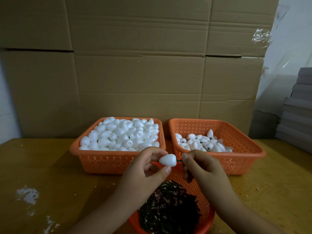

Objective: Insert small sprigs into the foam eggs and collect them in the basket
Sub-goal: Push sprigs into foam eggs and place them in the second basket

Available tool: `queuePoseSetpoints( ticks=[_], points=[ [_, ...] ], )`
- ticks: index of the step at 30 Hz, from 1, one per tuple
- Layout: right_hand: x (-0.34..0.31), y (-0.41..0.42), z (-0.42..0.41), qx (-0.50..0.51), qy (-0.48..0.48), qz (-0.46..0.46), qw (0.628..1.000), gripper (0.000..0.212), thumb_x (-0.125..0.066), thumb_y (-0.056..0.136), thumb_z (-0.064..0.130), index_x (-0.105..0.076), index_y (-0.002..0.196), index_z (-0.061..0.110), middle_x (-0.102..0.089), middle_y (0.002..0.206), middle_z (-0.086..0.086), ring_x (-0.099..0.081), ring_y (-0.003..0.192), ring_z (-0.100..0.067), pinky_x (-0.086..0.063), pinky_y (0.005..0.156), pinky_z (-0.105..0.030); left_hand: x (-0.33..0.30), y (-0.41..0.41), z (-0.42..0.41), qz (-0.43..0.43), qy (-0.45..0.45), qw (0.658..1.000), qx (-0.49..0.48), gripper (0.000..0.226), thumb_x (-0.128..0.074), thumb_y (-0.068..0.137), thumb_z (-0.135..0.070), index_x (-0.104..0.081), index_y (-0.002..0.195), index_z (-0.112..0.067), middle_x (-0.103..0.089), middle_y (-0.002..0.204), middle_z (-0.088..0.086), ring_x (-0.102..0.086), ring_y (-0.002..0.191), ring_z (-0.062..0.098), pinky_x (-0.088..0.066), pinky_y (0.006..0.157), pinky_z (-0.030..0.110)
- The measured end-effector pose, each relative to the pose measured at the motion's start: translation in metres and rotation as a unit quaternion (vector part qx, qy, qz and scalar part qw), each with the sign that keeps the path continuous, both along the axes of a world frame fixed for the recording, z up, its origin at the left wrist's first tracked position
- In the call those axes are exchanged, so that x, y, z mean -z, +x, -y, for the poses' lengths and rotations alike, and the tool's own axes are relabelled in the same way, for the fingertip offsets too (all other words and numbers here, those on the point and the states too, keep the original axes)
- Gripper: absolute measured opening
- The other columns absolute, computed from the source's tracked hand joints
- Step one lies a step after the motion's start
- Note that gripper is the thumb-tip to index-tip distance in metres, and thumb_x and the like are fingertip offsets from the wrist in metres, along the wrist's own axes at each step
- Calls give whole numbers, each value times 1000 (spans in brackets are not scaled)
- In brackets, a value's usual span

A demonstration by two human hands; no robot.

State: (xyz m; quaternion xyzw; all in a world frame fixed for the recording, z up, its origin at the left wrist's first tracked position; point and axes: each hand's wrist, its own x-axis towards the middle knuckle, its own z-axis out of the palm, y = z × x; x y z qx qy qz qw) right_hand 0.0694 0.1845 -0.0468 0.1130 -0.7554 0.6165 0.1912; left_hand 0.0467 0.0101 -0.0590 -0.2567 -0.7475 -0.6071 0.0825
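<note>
**Light foam, thin stem: hold the egg by its sides**

Your left hand (148, 166) has its grip closed around a foam egg (168, 160), thumb below and fingers behind, just in front of the gap between the two far baskets. Your right hand (200, 166) pinches a dark green sprig (179, 160) whose tip meets the egg's right-hand end.

The egg looks very light and easily dented, so squeeze its sides only enough to stop it turning; a hard squeeze would likely mark it. The sprig seems thin and may bend, so take it close to the egg and push straight along its length.

Left of the held egg, the full basket (108, 162) holds plain eggs. Right of it, the collecting basket (243, 159) holds finished ones. Nearer you than the egg, a round basket (202, 196) on the counter (50, 166) holds the sprig supply.
</note>
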Motion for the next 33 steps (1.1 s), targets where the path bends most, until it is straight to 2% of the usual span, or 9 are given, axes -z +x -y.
queuePoseSetpoints(
  ticks=[7,11,14,19,23,26,28,30,33],
  points=[
    [-25,-5,-24,98,-8,1,995,40,-61,89,29,-55,69,-5,-47,50,0,-38,42,-6,-32,40,-14,-1,5,0,-25,-29,999,-11,30,-69,89,-20,-59,106,-42,-68,99,-16,-67,84,8,-50,73,18],
    [-34,-11,-48,173,-47,22,984,37,-60,91,30,-60,65,4,-47,47,3,-39,41,-5,-33,42,-20,-7,8,-1,-38,-11,999,-6,23,-64,84,-33,-59,101,-48,-69,97,-14,-68,83,10,-52,75,18],
    [-32,-17,-60,202,-95,51,973,33,-59,93,30,-66,74,3,-51,47,5,-41,45,-7,-34,47,-25,-10,5,2,-39,9,999,-15,21,-64,91,-24,-62,99,-44,-69,96,-10,-69,81,12,-51,75,17],
    [-31,-18,-65,176,-198,98,959,28,-59,93,32,-70,88,8,-57,52,7,-42,46,-5,-37,40,-15,-17,-6,13,-33,33,996,-74,20,-62,93,-16,-65,98,-35,-70,94,-10,-70,77,9,-52,73,17],
    [-29,-16,-64,104,-269,118,950,21,-57,94,31,-69,103,16,-65,66,1,-50,51,-6,-41,49,-19,-22,-20,28,-29,37,987,-151,19,-62,92,-16,-65,96,-35,-70,92,-13,-68,84,7,-51,76,20],
    [-27,-14,-56,106,-226,99,963,17,-52,98,20,-68,105,23,-68,67,2,-55,52,-6,-45,55,-23,-24,-30,42,-65,-12,969,-237,18,-63,92,-17,-65,93,-35,-68,90,-21,-62,87,-2,-48,77,20],
    [-27,-10,-47,105,-172,75,977,22,-50,98,12,-70,100,20,-67,64,4,-55,52,-6,-46,53,-22,-25,-35,53,-137,-101,940,-295,16,-63,90,-19,-66,94,-34,-67,92,-22,-60,89,-3,-45,76,19],
    [-27,-6,-37,86,-111,54,989,23,-50,96,7,-71,94,16,-66,63,3,-54,54,-9,-45,51,-21,-26,-39,64,-200,-207,899,-331,12,-62,91,-25,-68,100,-30,-68,101,-17,-61,100,6,-48,84,30],
    [-24,2,-21,9,9,31,999,23,-52,95,4,-70,89,15,-65,62,0,-54,51,-7,-45,48,-17,-24,-45,78,-184,-319,865,-340,21,-55,93,-39,-69,105,-28,-67,113,-8,-58,113,20,-43,95,41]
  ],
)
